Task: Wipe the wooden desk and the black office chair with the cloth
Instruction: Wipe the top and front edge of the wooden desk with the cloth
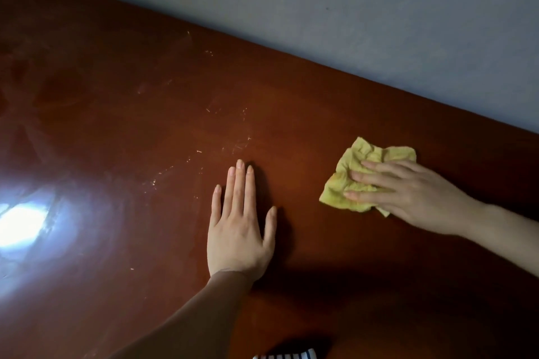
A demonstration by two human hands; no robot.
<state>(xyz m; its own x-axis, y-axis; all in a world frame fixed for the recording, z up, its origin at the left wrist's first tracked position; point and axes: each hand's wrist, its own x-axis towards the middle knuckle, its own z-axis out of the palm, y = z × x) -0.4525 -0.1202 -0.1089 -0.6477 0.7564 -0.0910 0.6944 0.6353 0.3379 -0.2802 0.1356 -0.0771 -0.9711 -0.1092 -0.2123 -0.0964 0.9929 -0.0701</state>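
We're mid desk-wipe: right hand (414, 195) presses cloth (364, 181) flat, fingers straight, on worktop (145, 125) near wall (379, 9). Left hand (239, 230) flat, released, left of cloth. Next we likely sweep leftward toward specks (204, 131). Chair unseen.

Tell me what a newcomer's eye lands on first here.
The crumpled yellow cloth stands out at right on the dark wooden desk, pressed under the straight fingers of the right hand. The left hand lies flat on the desk near the middle. A bright glare marks the left edge, with pale flecks scattered beyond the left hand.
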